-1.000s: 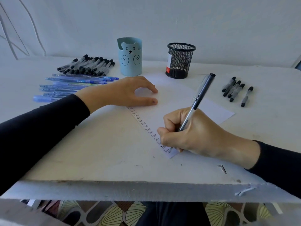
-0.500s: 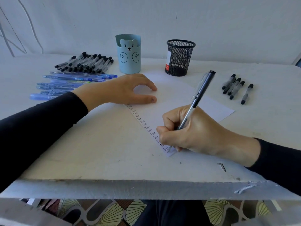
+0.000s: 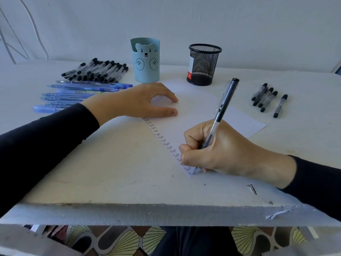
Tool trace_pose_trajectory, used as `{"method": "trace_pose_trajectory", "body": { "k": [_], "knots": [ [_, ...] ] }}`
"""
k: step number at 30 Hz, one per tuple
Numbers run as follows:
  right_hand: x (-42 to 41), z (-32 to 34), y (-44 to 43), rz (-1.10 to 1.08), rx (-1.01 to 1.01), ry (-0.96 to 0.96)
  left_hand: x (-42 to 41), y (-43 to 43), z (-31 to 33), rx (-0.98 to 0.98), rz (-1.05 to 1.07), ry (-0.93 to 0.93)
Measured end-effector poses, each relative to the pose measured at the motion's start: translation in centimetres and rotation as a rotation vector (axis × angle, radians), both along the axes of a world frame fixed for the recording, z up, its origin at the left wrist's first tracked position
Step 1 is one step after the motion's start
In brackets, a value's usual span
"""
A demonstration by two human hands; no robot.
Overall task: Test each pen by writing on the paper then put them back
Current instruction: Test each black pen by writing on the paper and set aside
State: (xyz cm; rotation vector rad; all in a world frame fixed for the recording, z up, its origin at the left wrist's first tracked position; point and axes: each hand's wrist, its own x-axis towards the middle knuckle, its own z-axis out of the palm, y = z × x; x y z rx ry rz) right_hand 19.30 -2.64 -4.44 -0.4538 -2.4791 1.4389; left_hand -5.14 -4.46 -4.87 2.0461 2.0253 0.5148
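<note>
My right hand [image 3: 219, 150] grips a black-capped clear pen [image 3: 222, 106], its tip down on the near corner of the white paper [image 3: 199, 108]. A column of small written "Test" words [image 3: 162, 139] runs along the paper's left edge. My left hand [image 3: 136, 102] rests on the paper's far left part, fingers arched, thumb flat. At the far left lie a heap of black pens [image 3: 97, 70] and a row of blue pens [image 3: 73, 93]. Several black pens [image 3: 267, 98] lie at the right.
A light blue bear pen holder [image 3: 145, 60] and a black mesh pen cup [image 3: 203, 64] stand at the back of the white table [image 3: 110, 163]. The table's front edge [image 3: 147, 213] is chipped, with a patterned floor below.
The pen tip has shifted slightly along the bottom line of writing. My left hand stays on the paper.
</note>
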Motion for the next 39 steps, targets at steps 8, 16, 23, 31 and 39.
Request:
{"method": "trace_pose_trajectory", "body": {
  "k": [8, 16, 23, 31, 39],
  "knots": [
    [0.0, -0.1, 0.1, -0.023, 0.023, 0.018, 0.0, 0.1, 0.0, 0.003, -0.001, 0.007],
    [-0.1, -0.4, 0.4, -0.017, 0.033, 0.039, -0.1, 0.1, 0.0, 0.001, -0.006, 0.011],
    [-0.2, -0.8, 0.6, -0.014, 0.034, 0.053, -0.2, 0.1, 0.0, 0.0, 0.0, 0.008],
    [-0.8, 1.5, 1.8, 0.044, 0.026, 0.159, 0.1, -0.1, 0.1, -0.009, 0.002, -0.007],
    [-2.9, 2.2, 7.7, -0.037, 0.532, 0.138, -0.7, 0.1, 0.1, 0.058, 0.052, -0.009]
  ]
}}
